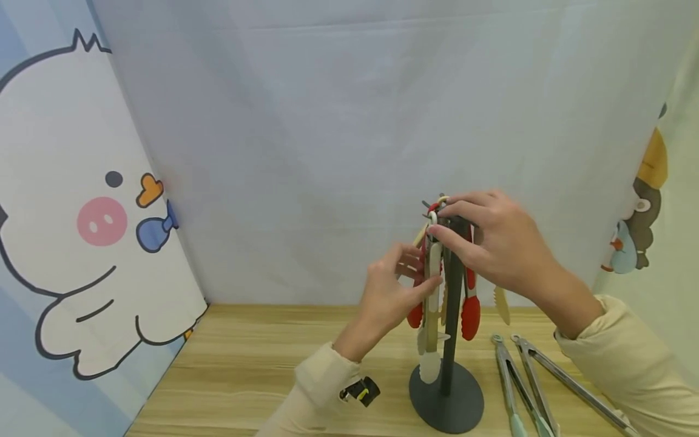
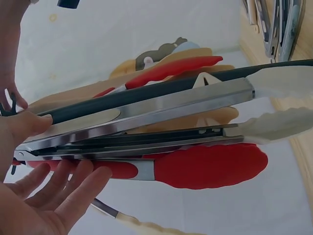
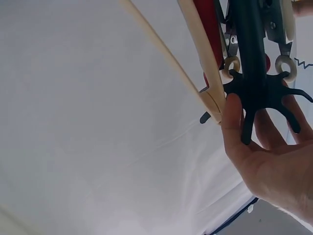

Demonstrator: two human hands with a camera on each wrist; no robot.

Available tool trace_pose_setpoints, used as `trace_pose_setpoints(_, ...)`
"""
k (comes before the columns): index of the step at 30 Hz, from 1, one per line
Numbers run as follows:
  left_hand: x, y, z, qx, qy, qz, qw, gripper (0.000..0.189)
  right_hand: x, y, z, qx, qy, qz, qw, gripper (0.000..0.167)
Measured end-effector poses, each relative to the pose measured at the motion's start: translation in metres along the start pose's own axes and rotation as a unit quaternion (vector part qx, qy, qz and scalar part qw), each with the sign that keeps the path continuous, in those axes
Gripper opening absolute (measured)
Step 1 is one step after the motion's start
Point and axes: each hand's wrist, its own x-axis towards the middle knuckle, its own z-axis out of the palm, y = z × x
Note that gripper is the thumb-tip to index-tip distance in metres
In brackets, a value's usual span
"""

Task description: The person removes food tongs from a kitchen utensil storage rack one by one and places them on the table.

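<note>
A dark stand [image 1: 452,315] with a round base and a ring of hooks [image 3: 254,93] at its top bears several tongs. My left hand [image 1: 389,291] holds the metal tongs with white scalloped tips [image 2: 186,108] along their upper arms, thumb on one side and fingers on the other. Those tongs hang upright, tips down, near the base. Red-tipped tongs [image 2: 210,165] hang close beside them. At the stand's top my right hand [image 1: 499,240] grips around the hooks, its thumb by the hub. A pale ring [image 3: 286,68] hangs on one hook.
Two metal tongs, one pair with mint tips [image 1: 513,388] and another with long arms [image 1: 573,382], lie on the wooden table [image 1: 246,364] to the right of the base. Cream tongs [image 1: 501,303] hang on the stand's far right. A white cloth [image 1: 327,152] stands behind.
</note>
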Motion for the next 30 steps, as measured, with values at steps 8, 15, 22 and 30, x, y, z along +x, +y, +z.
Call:
trace_pose_setpoints(8,-0.004,-0.003,0.006,0.006,0.0,-0.014,0.9999,0.034,-0.001,-0.008,0.001,-0.034,-0.002,0.01,0.9994,0.015)
trace_pose_setpoints(15,-0.007,-0.001,0.011,0.002,-0.004,-0.042,0.9991,0.037,0.002,-0.013,0.0,-0.04,0.015,0.015,0.999,0.013)
trace_pose_setpoints(22,-0.008,-0.006,0.014,0.003,0.005,-0.038,0.9993,0.035,0.005,-0.016,-0.001,-0.049,-0.004,0.04,0.998,0.014)
trace_pose_setpoints(30,-0.009,-0.011,0.013,-0.002,-0.001,-0.049,0.9988,0.029,0.007,-0.015,-0.002,-0.045,-0.027,0.062,0.9967,0.015)
